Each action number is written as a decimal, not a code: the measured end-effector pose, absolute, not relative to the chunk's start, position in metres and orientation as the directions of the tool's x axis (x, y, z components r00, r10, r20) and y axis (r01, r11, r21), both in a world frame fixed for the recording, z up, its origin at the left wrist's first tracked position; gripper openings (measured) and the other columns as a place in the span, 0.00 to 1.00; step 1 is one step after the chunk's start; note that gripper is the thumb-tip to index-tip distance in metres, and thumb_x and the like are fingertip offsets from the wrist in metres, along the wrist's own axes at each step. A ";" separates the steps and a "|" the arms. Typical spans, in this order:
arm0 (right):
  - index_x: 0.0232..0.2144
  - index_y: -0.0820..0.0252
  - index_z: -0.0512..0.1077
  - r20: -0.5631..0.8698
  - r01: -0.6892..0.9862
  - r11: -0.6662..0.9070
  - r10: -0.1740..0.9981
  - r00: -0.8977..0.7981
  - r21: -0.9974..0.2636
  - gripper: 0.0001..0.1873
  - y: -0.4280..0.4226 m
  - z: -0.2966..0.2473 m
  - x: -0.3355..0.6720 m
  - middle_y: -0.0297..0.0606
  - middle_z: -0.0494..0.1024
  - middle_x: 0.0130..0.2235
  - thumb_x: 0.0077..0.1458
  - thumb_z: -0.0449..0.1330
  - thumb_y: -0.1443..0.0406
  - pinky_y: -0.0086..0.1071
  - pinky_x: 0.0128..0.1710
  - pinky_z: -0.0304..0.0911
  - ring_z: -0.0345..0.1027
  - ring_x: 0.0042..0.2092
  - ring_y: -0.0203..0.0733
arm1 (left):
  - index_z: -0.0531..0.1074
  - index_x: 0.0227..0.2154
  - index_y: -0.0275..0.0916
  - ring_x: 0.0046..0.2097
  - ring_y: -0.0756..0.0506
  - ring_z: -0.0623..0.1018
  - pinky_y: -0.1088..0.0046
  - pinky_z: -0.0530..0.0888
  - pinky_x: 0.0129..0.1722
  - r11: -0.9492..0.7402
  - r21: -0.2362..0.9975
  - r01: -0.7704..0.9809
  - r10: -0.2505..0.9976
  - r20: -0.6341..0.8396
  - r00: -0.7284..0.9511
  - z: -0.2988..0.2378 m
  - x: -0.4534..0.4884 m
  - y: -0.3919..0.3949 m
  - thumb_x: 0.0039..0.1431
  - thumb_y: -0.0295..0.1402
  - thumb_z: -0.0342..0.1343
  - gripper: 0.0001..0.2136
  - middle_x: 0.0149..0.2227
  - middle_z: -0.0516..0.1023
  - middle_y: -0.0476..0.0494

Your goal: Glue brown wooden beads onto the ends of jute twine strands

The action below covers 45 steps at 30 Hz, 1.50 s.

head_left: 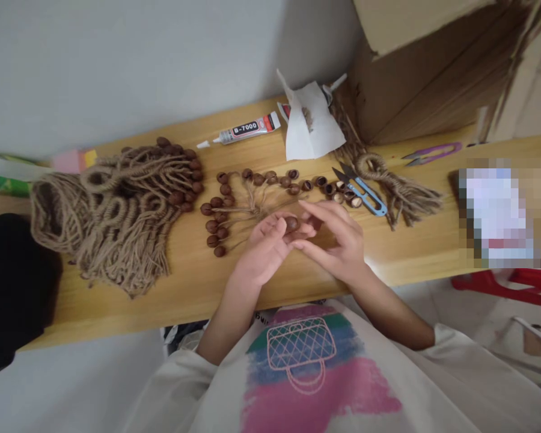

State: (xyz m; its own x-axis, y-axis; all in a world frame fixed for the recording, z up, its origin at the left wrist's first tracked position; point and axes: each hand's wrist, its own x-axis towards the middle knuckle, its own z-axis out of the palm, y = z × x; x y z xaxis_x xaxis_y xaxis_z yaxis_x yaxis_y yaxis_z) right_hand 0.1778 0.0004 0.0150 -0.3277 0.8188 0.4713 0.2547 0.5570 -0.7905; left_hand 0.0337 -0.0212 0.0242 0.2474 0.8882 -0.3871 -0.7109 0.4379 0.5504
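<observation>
The left hand (264, 246) and the right hand (338, 240) together pinch one brown nut (291, 224) above the wooden table (406, 252), near the scissors (360, 191)

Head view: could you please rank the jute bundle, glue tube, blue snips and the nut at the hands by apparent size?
1. jute bundle, by far
2. glue tube
3. blue snips, close to the tube, so that order is unsure
4. nut, smallest though nearest the camera

Pixelated patch (500, 213); nut (291, 224) partly within left hand (264, 249).
</observation>
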 end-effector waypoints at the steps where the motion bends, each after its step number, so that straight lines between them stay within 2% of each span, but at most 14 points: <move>1: 0.54 0.55 0.67 0.452 0.234 0.531 0.834 -0.318 -0.815 0.24 0.000 0.016 0.178 0.41 0.72 0.42 0.55 0.63 0.62 0.36 0.42 0.68 0.68 0.43 0.41 | 0.72 0.31 0.37 0.33 0.50 0.79 0.75 0.74 0.37 0.439 0.537 -0.720 0.887 -0.388 0.250 0.024 0.034 -0.021 0.45 0.40 0.68 0.14 0.29 0.80 0.50; 5: 0.49 0.56 0.70 0.368 0.095 0.401 0.895 -0.253 -0.911 0.17 0.000 0.017 0.180 0.39 0.71 0.39 0.57 0.60 0.61 0.33 0.35 0.66 0.66 0.38 0.38 | 0.73 0.31 0.39 0.34 0.51 0.80 0.75 0.75 0.38 0.447 0.521 -0.728 0.884 -0.384 0.268 0.023 0.033 -0.022 0.43 0.37 0.69 0.14 0.29 0.81 0.51; 9: 0.43 0.57 0.73 0.283 0.059 0.292 0.950 -0.134 -0.955 0.10 -0.002 0.013 0.181 0.37 0.72 0.36 0.62 0.54 0.62 0.33 0.38 0.64 0.67 0.37 0.37 | 0.74 0.33 0.40 0.34 0.52 0.80 0.79 0.75 0.34 0.454 0.559 -0.694 0.887 -0.362 0.288 0.023 0.032 -0.022 0.45 0.35 0.69 0.13 0.32 0.81 0.50; 13: 0.38 0.57 0.74 0.218 0.050 0.220 0.975 -0.048 -0.974 0.09 -0.002 0.010 0.181 0.35 0.73 0.33 0.63 0.54 0.63 0.33 0.39 0.63 0.68 0.37 0.36 | 0.75 0.33 0.40 0.33 0.53 0.80 0.81 0.73 0.33 0.442 0.585 -0.680 0.893 -0.358 0.273 0.022 0.031 -0.023 0.44 0.33 0.69 0.13 0.34 0.81 0.50; 18: 0.36 0.58 0.75 0.177 -0.003 0.177 0.984 -0.030 -0.984 0.10 -0.001 0.009 0.180 0.34 0.72 0.31 0.62 0.54 0.62 0.30 0.35 0.62 0.66 0.33 0.34 | 0.75 0.32 0.41 0.33 0.53 0.79 0.80 0.72 0.33 0.438 0.624 -0.648 0.894 -0.378 0.240 0.020 0.033 -0.023 0.41 0.32 0.70 0.14 0.34 0.81 0.51; 22: 0.33 0.58 0.75 0.156 -0.029 0.156 0.988 0.008 -0.987 0.11 -0.002 0.007 0.180 0.33 0.71 0.29 0.63 0.54 0.63 0.27 0.30 0.61 0.64 0.29 0.32 | 0.75 0.33 0.40 0.34 0.52 0.79 0.77 0.72 0.34 0.365 0.769 -0.525 0.928 -0.349 0.133 0.018 0.035 -0.025 0.43 0.34 0.69 0.13 0.35 0.80 0.49; 26: 0.32 0.58 0.75 0.134 -0.044 0.135 0.991 0.012 -0.990 0.11 -0.002 0.004 0.181 0.32 0.71 0.27 0.62 0.55 0.62 0.26 0.28 0.61 0.64 0.27 0.31 | 0.76 0.34 0.38 0.33 0.51 0.78 0.75 0.73 0.36 0.286 0.919 -0.270 0.951 -0.307 -0.038 0.017 0.036 -0.032 0.45 0.32 0.67 0.12 0.37 0.81 0.46; 30: 0.30 0.59 0.74 0.105 -0.079 0.105 0.994 -0.007 -0.991 0.10 -0.002 0.003 0.182 0.32 0.71 0.27 0.61 0.56 0.62 0.25 0.26 0.60 0.63 0.25 0.30 | 0.76 0.36 0.37 0.33 0.51 0.78 0.75 0.74 0.37 0.295 0.951 -0.088 0.944 -0.305 -0.124 0.017 0.038 -0.042 0.46 0.30 0.65 0.12 0.35 0.81 0.45; 40: 0.30 0.58 0.75 0.076 -0.085 0.071 0.995 -0.057 -0.994 0.10 -0.003 0.000 0.181 0.31 0.71 0.26 0.61 0.56 0.63 0.23 0.24 0.59 0.62 0.24 0.28 | 0.77 0.36 0.37 0.35 0.50 0.79 0.75 0.75 0.37 0.236 0.971 0.026 0.967 -0.232 -0.110 0.013 0.036 -0.051 0.45 0.27 0.64 0.12 0.35 0.81 0.44; 45: 0.30 0.59 0.74 0.060 -0.067 0.055 0.995 -0.075 -0.996 0.11 -0.003 0.001 0.180 0.31 0.72 0.26 0.60 0.56 0.62 0.23 0.24 0.59 0.62 0.24 0.28 | 0.77 0.38 0.37 0.34 0.49 0.79 0.75 0.75 0.36 0.234 0.972 0.009 0.965 -0.231 -0.124 0.008 0.036 -0.052 0.46 0.29 0.65 0.13 0.35 0.81 0.44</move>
